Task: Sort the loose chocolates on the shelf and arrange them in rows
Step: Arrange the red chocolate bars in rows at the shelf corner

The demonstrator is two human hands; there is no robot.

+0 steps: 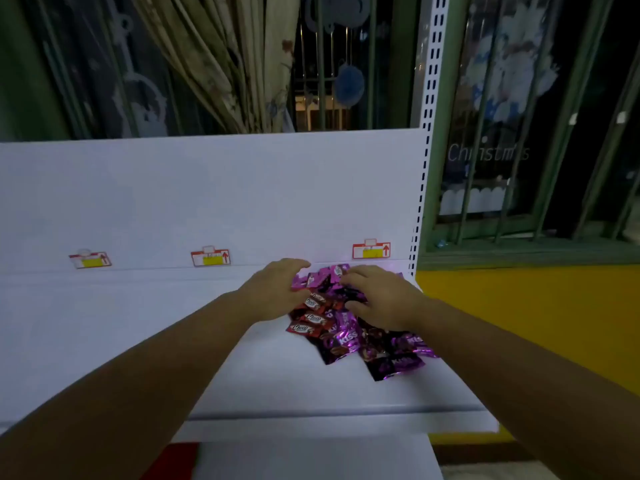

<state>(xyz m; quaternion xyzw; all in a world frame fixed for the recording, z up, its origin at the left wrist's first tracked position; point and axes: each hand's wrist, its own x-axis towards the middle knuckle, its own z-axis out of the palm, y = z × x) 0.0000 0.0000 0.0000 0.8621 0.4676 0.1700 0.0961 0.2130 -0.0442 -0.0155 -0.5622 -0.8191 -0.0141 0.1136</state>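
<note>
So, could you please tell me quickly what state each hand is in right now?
Left hand: open, fingers resting on the pile of wrapped chocolates, gripping nothing.
Right hand: open, laid flat on the same pile.

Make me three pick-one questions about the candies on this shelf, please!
1. Where on the white shelf is the chocolate pile? A) left end B) middle C) right end
2. How many price tags are on the back panel? A) one B) three C) five
3. How do the chocolates lie? A) neat rows B) jumbled heap C) inside a box
Answers: 1 C, the pile sits beside the perforated upright on the right. 2 B, three tags show along the panel. 3 B, purple KISS wrappers and red Choco wrappers overlap under the left hand and right hand.
</note>
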